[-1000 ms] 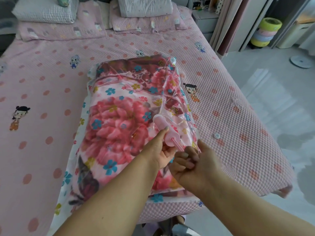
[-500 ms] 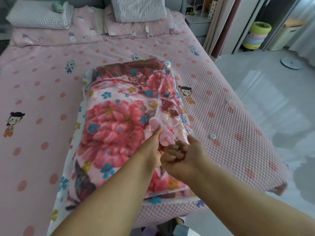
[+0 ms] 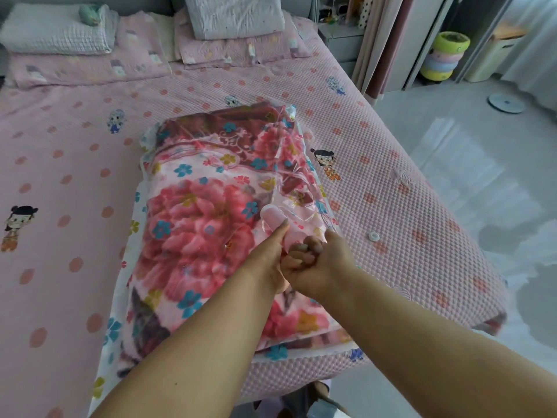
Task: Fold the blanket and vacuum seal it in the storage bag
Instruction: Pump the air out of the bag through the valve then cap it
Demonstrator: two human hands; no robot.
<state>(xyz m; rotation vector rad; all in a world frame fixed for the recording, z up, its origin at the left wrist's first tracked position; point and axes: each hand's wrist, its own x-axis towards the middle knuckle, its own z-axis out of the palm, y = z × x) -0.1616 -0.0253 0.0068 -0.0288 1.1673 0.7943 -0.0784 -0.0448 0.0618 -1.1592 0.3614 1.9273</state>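
Pumping looks like the step in hand: the left hand (image 3: 272,257) is gripping the pink hand pump (image 3: 275,220) while the right hand (image 3: 319,263) is curling tight round its handle. The blanket (image 3: 205,224) is lying folded inside the storage bag (image 3: 120,297) at the bed's (image 3: 422,206) 5 o'clock corner. Next probably come more strokes, keeping the pump seated. The mattress edge is running close at 3 o'clock; open room is lying toward 9.

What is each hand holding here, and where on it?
Left hand grips the pink hand pump round its barrel; right hand is curled round its handle end.
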